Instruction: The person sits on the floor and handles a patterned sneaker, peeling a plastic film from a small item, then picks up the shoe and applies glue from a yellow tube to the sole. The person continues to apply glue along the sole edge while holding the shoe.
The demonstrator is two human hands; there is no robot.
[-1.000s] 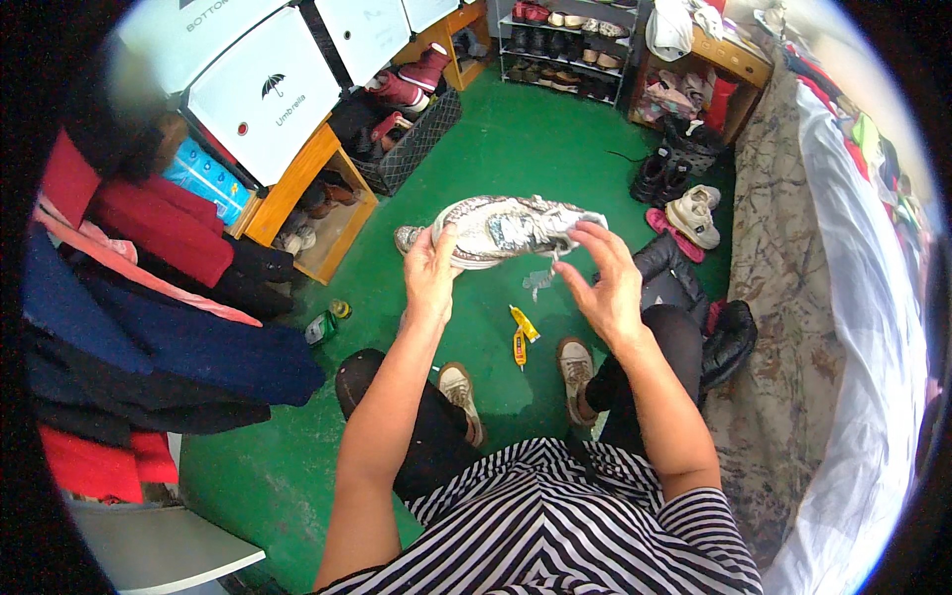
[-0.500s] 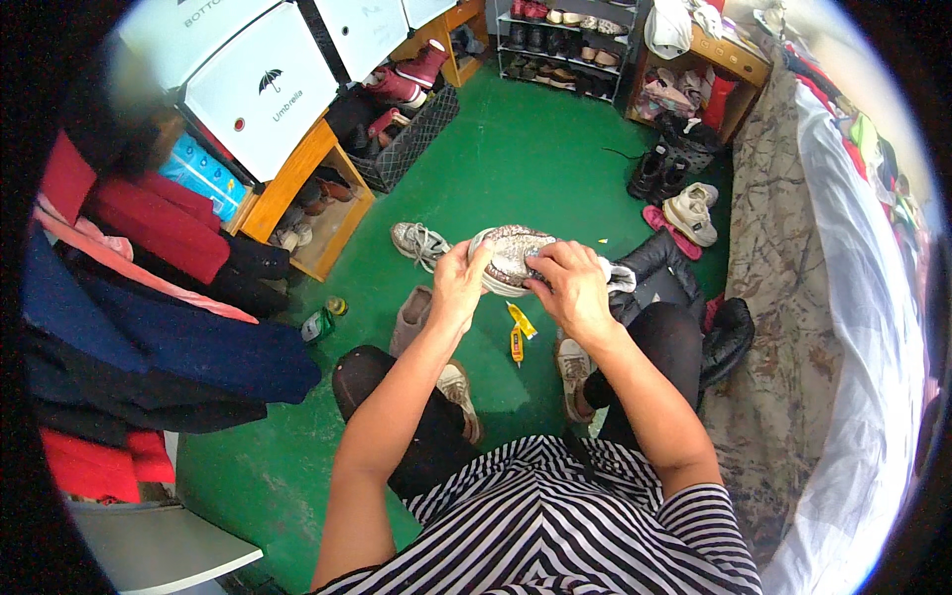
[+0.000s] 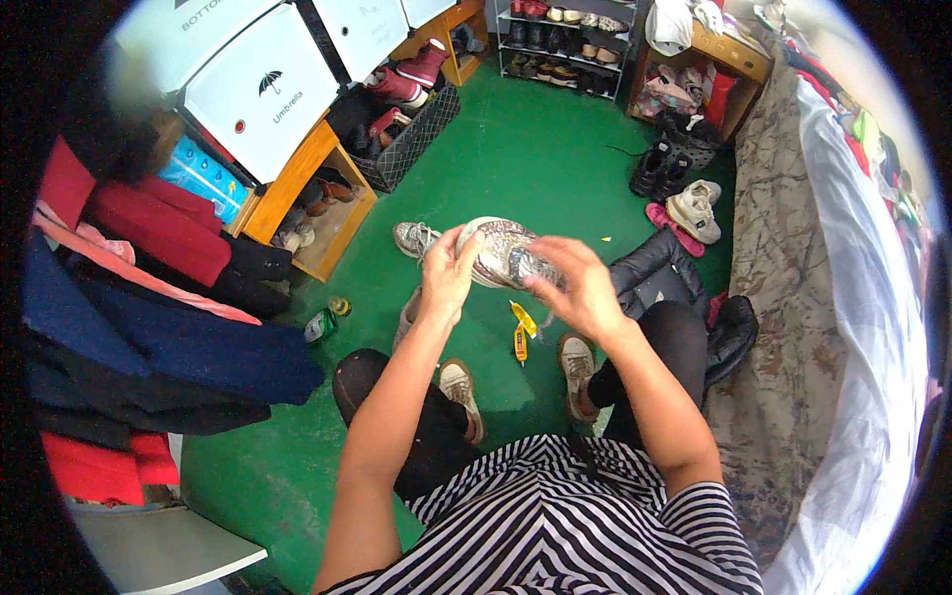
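A worn sneaker (image 3: pixel 496 253) with a speckled grey-white upper and a pale sole edge is held up over the floor, in front of my knees. My left hand (image 3: pixel 451 273) grips one end of it, thumb on top. At its other end is my right hand (image 3: pixel 580 288), slightly blurred, with thumb and fingers spread apart against the sneaker; part of that end is hidden by the fingers. A dark patch shows on the upper between the hands. Below lie two small yellow tube-like packets (image 3: pixel 521 332). A similar laced grey sneaker (image 3: pixel 410 238) rests on the floor beyond my left hand.
A beige shoe (image 3: pixel 407 315) is partly behind my left forearm. By my right knee lies a black padded jacket (image 3: pixel 650 268). White sneakers (image 3: pixel 692 213), a shoe rack (image 3: pixel 565 50) and a black crate (image 3: pixel 412 139) stand farther off. A green can-like container (image 3: pixel 319 325) lies left.
The sneaker has tilted, bringing its speckled upper more into view. My right hand's fingers have spread from a pinch on it. My left hand keeps its grip, shifted slightly left.
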